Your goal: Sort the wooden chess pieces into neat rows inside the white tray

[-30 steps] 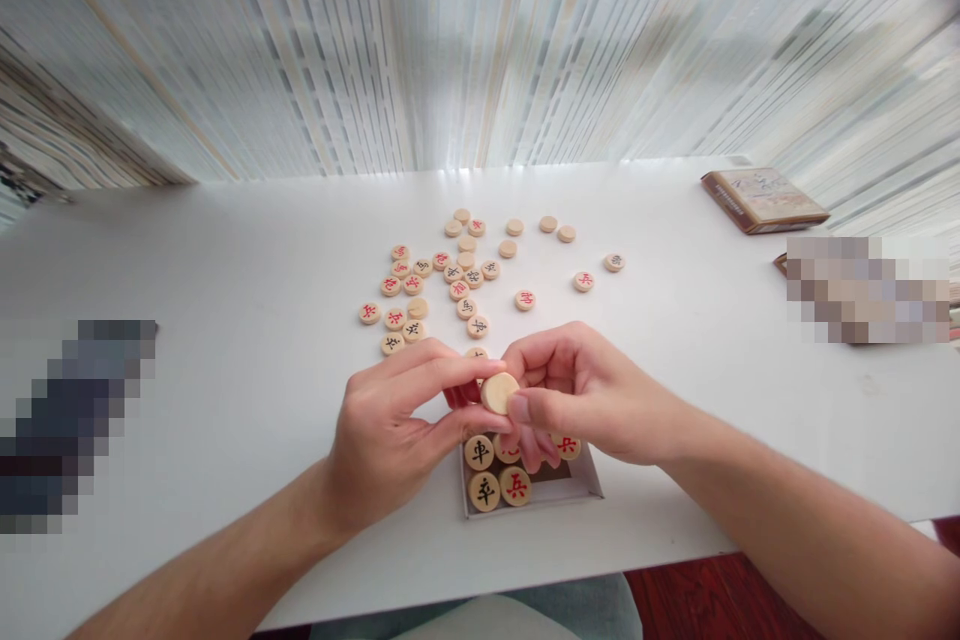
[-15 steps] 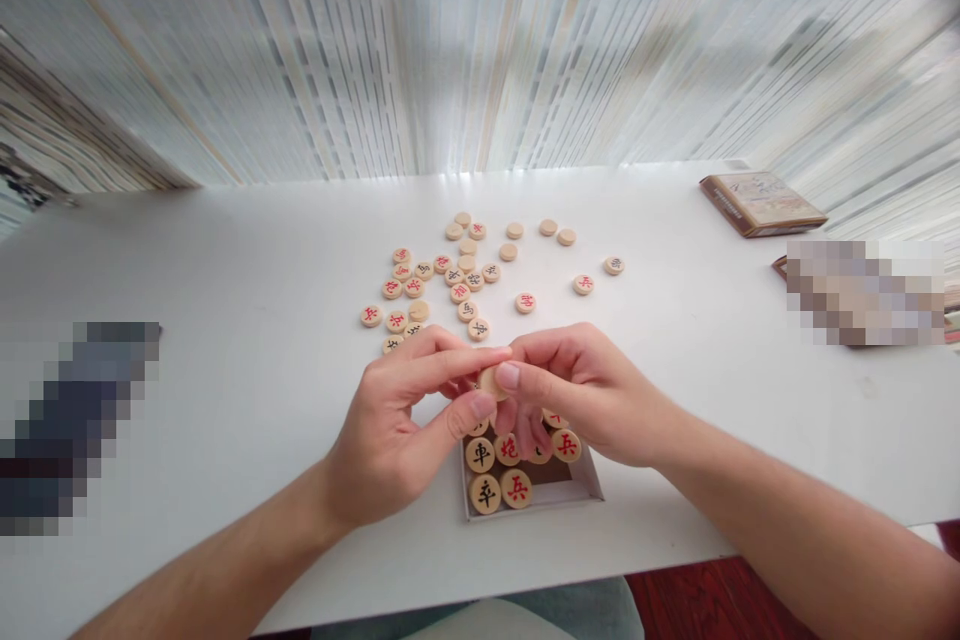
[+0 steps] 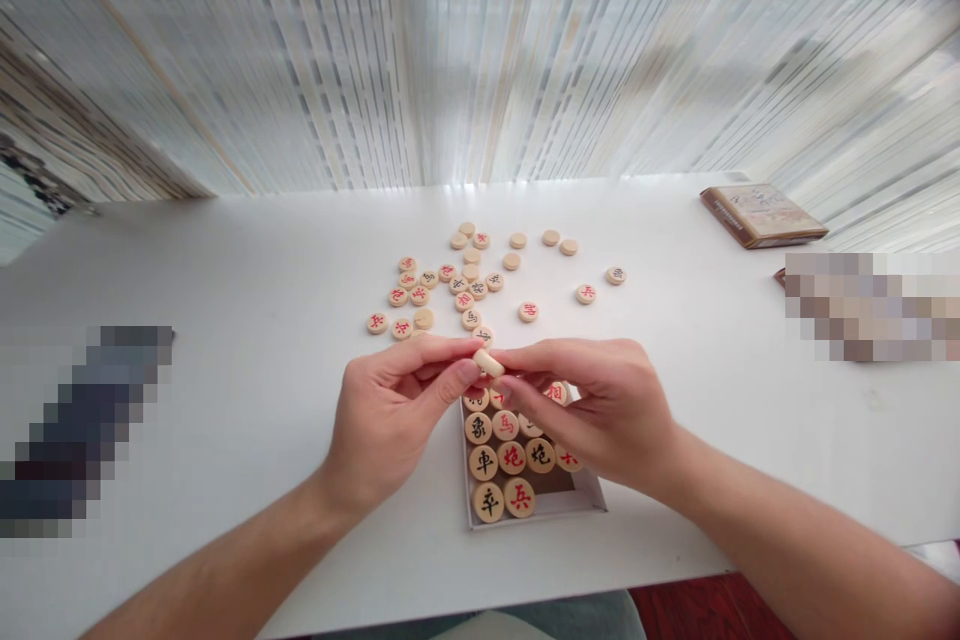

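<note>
A round wooden Chinese chess piece (image 3: 489,363) is held edge-on between my two hands, above the far end of a shallow box. Its faces cannot be read from here. My left hand (image 3: 397,410) pinches it with thumb and forefinger from the left. From the right, my right hand (image 3: 607,395) has forefinger and thumb closed on its other side. Below them, the white-edged box (image 3: 592,498) holds rows of pieces with red and black characters, among them a black piece (image 3: 488,501) and a red piece (image 3: 519,497) in the near row. My right hand covers part of the box.
Loose chess pieces, some showing characters and others plain sides, lie scattered on the white table (image 3: 262,420) beyond my hands. A flat brown box (image 3: 765,215) rests at the far right, near a blurred-out item. Another blurred dark item lies left. Striped curtains (image 3: 450,50) hang behind.
The chess piece has turned from nearly flat to edge-on between my fingers. My right hand's lower fingers have drawn back, uncovering more pieces in the box. The view has shifted slightly.
</note>
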Available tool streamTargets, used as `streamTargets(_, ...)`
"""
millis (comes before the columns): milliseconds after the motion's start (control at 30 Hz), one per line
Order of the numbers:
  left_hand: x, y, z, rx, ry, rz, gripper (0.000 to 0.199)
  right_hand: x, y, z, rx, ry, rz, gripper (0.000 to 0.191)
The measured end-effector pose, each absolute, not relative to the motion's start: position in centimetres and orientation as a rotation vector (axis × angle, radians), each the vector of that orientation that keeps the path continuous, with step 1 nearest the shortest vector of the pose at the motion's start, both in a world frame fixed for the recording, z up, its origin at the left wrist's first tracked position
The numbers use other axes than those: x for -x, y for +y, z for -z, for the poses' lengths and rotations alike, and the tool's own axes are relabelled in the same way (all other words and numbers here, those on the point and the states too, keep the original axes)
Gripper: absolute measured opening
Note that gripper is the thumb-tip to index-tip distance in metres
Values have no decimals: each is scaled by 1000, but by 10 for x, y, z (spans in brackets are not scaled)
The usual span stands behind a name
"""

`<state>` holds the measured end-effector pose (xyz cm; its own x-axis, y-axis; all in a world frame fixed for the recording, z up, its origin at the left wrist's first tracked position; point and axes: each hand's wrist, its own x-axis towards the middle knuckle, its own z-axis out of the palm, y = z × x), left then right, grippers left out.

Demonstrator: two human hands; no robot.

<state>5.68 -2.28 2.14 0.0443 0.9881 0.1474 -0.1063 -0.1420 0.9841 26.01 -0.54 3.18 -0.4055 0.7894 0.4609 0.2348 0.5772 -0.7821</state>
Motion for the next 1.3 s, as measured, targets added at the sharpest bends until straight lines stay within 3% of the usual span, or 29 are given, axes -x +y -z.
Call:
streamTargets(233, -54, -20, -18, -1008, 894, -1209, 18, -261, 0, -27, 670, -1998, -438, 13)
streamTargets(900, -50, -18, -15, -956, 953, -1186, 20, -261, 5, -20, 653, -2152, -344, 15)
streamTargets(1167, -50, -16, -11, -1039, 955, -1225, 30, -259, -2, -30, 669, -2252, -189, 15)
streamTargets(1300, -52, -19, -18, -1011, 973, -1208, 22, -272, -13, -39, 716, -2227, -280, 18)
